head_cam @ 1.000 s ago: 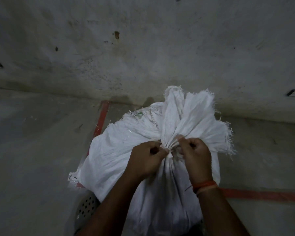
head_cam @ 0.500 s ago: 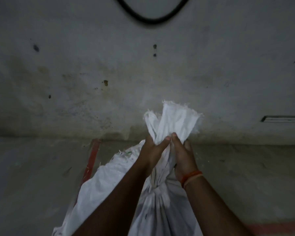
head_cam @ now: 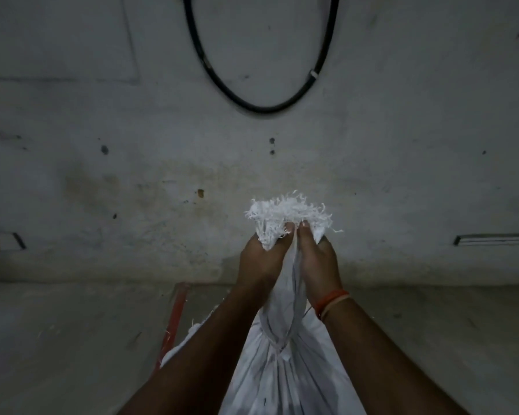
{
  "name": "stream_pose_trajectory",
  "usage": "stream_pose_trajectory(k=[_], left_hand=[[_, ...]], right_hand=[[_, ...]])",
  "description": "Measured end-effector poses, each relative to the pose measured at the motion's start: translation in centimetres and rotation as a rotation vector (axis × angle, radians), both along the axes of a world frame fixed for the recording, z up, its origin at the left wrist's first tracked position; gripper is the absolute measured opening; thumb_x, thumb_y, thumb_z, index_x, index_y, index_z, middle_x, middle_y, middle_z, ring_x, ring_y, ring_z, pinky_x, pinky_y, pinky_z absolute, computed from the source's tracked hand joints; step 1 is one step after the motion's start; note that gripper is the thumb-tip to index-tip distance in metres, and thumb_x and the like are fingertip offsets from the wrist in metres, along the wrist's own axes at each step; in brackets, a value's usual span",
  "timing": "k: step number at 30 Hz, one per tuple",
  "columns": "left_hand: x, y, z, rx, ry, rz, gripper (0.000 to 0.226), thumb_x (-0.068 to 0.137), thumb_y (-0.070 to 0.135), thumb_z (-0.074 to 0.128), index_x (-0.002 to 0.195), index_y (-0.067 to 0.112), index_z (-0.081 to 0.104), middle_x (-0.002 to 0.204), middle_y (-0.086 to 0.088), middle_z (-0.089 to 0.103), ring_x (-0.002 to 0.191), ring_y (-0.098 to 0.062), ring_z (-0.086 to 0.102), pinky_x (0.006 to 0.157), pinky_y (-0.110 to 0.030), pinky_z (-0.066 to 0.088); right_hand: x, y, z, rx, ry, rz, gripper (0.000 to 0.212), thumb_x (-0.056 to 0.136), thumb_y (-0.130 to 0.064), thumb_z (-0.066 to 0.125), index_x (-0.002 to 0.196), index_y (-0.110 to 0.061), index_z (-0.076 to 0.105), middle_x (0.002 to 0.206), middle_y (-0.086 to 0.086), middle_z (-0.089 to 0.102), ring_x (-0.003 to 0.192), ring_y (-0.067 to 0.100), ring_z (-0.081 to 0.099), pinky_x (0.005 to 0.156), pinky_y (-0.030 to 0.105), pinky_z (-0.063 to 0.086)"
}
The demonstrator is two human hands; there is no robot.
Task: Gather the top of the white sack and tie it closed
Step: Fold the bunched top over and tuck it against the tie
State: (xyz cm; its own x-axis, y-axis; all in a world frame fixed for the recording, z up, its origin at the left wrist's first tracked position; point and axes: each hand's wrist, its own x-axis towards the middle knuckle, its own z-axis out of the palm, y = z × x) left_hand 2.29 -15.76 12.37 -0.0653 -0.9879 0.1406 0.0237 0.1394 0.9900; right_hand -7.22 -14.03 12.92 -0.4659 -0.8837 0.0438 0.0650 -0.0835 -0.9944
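The white woven sack (head_cam: pixel 285 378) stands between my forearms, its body running off the bottom of the view. Its top is drawn into a tight neck (head_cam: pixel 277 339) with the cloth above stretched upward. My left hand (head_cam: pixel 259 259) grips the left part of the gathered cloth. My right hand (head_cam: pixel 313 259), with an orange thread at the wrist, grips the right part. The frayed top edge (head_cam: pixel 288 212) sticks out above both fists. What binds the neck is too dim to make out.
A stained grey wall (head_cam: pixel 132 175) rises close behind the sack, with a black cable loop (head_cam: pixel 261 106) hanging on it. The concrete floor (head_cam: pixel 72 339) carries a red painted line (head_cam: pixel 174 319) left of the sack.
Both hands have slid up the gathered cloth from the neck to just under the frayed edge, pulling it taut upward. The view has tilted up, showing more wall and cable.
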Motion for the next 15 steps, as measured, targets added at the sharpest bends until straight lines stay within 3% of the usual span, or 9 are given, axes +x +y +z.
stream_pose_trajectory(k=[5, 7, 12, 15], left_hand=[[0.4, 1.1, 2.5, 0.146, -0.018, -0.015, 0.056, 0.068, 0.070, 0.074, 0.100, 0.024, 0.079, 0.096, 0.002, 0.081, 0.094, -0.018, 0.076, 0.094, -0.045, 0.060], [0.2, 1.3, 3.2, 0.212, -0.045, -0.021, 0.049, 0.072, 0.060, 0.076, 0.099, 0.020, 0.080, 0.095, 0.000, 0.081, 0.091, -0.019, 0.077, 0.093, -0.044, 0.060], [0.1, 1.4, 4.3, 0.336, -0.080, -0.032, 0.029, 0.081, 0.037, 0.073, 0.095, 0.014, 0.080, 0.095, -0.008, 0.079, 0.087, -0.024, 0.075, 0.078, -0.035, 0.060], [0.2, 1.0, 4.7, 0.380, -0.132, 0.040, 0.028, 0.081, 0.034, 0.072, 0.093, 0.010, 0.076, 0.100, -0.012, 0.075, 0.092, -0.028, 0.071, 0.079, -0.035, 0.057]], right_hand=[[-0.9, 1.6, 1.9, 0.064, 0.118, 0.069, 0.045, 0.081, -0.044, 0.058, 0.082, -0.002, 0.074, 0.082, 0.020, 0.076, 0.081, 0.038, 0.073, 0.075, 0.052, 0.059], [-1.3, 1.9, 2.2, 0.102, 0.138, 0.098, 0.044, 0.079, -0.040, 0.056, 0.082, 0.001, 0.073, 0.084, 0.025, 0.074, 0.083, 0.042, 0.072, 0.071, 0.046, 0.058], [-2.0, 2.3, 3.1, 0.170, 0.180, 0.177, 0.025, 0.092, -0.027, 0.055, 0.083, -0.008, 0.068, 0.084, 0.014, 0.073, 0.081, 0.028, 0.069, 0.072, 0.034, 0.054], [-1.9, 2.6, 2.4, 0.167, 0.182, 0.216, 0.035, 0.083, -0.039, 0.063, 0.094, -0.008, 0.071, 0.092, 0.015, 0.076, 0.089, 0.031, 0.072, 0.083, 0.044, 0.057]])
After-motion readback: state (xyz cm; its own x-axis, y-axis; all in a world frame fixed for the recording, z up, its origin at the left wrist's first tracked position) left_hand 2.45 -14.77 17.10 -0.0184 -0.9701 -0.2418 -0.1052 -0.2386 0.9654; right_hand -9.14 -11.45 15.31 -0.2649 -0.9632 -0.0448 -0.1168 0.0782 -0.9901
